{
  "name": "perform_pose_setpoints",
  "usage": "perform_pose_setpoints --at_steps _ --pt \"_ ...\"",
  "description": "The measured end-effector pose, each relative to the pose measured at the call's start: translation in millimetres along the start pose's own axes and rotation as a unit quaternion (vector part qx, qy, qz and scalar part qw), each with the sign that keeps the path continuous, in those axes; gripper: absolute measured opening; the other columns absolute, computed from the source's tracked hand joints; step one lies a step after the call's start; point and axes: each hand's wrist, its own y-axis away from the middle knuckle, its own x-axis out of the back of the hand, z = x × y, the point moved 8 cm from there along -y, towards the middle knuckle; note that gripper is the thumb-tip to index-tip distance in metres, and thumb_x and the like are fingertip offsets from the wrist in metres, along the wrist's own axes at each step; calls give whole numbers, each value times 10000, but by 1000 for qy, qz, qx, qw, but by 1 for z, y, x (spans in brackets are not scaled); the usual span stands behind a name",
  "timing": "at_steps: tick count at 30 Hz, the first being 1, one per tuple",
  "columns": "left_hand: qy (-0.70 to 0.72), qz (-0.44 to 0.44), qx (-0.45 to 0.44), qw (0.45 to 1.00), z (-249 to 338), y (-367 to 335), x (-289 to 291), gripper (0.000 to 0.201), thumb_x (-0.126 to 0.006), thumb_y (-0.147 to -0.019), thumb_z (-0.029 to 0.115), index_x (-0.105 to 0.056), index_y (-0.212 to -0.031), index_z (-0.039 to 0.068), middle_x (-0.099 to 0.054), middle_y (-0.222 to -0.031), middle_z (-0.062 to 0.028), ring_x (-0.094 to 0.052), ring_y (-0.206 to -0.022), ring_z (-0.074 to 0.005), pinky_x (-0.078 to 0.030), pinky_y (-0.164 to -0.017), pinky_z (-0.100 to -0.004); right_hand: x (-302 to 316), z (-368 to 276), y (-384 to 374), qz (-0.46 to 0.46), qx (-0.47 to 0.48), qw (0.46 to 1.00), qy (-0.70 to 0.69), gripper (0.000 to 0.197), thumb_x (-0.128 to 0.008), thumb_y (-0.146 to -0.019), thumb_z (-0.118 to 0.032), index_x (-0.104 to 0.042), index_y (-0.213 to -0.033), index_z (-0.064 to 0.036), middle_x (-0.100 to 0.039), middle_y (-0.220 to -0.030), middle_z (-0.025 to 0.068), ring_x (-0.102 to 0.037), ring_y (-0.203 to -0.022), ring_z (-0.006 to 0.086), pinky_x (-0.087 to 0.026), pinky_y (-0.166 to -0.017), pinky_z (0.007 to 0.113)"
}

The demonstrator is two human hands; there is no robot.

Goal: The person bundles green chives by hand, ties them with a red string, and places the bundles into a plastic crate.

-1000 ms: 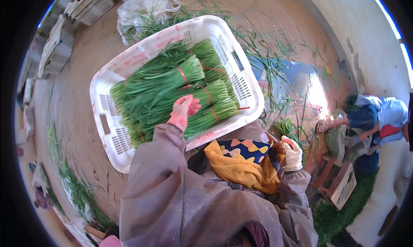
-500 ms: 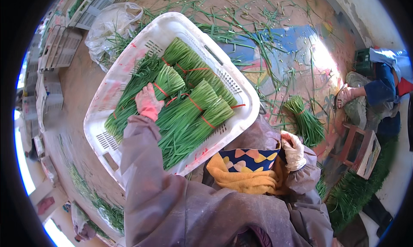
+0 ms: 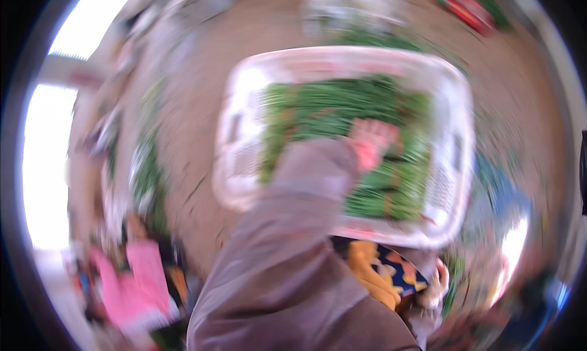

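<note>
1. Your left hand point(image 3: 372, 142) lies palm down on the green bundles point(image 3: 342, 106), fingers spread; no grasp shows.
2. Your right hand point(image 3: 435, 285) is low beside the patterned cloth point(image 3: 400, 270); blurred, can't tell whether it's clenched or holding anything.
3. Bundles lie packed inside the white crate point(image 3: 354, 52).
4. Risk: leaning hard on that palm could crease leaves or skew the layers.
5. Risk: your sleeve point(image 3: 275, 235) crosses the crate's near rim; it could catch and drag stalks.
6. Edges: narrow gaps between stalks and both end walls; cloth crowds the near-right rim.
7. Room: widest floor point(image 3: 195, 143) stretch runs left; a plastic bag point(image 3: 351, 5) sits beyond the far rim.
</note>
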Motion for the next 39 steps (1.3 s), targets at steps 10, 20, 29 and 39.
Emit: perform_pose_setpoints --at_steps 10,20,29,39 --pt "464 30 59 883 45 223 7 483 -678 -772 223 -575 -1214 54 -572 -1236 -142 -538 -1121 -339 -416 -992 -437 11 -5 -47 -26 -29 991 129 337 -560 -847 42 -532 -1179 -11 -624 -1057 144 -643 -867 241 -553 -752 348" --pt "378 315 -47 869 -6 252 95 375 -698 -766 8 -621 -1132 39 -617 -1132 -135 -602 -1076 -280 -517 -887 -330 -23 -75 27 -80 434 755 485 319 -594 -904 -211 -606 -1155 -15 -664 -1076 113 -642 -932 240 -493 -849 365" --pt "492 115 -10 863 -27 121 95 433 -692 -808 187 -583 -1190 14 -596 -1189 -176 -572 -1114 -306 -462 -963 -387 22 1 53 -120 -84 975 165 328 -521 -943 -116 -552 -1255 -19 -650 -1038 60 -603 -939 170 -471 -884 305" --pt "249 -142 152 946 60 199 -54 286 -591 -831 240 -630 -1068 85 -618 -971 -93 -592 -1013 -253 -430 -935 -458 -132 15 -17 -249 44 918 307 349 -533 -936 -104 -531 -1271 -11 -638 -1073 68 -598 -971 173 -468 -899 304"
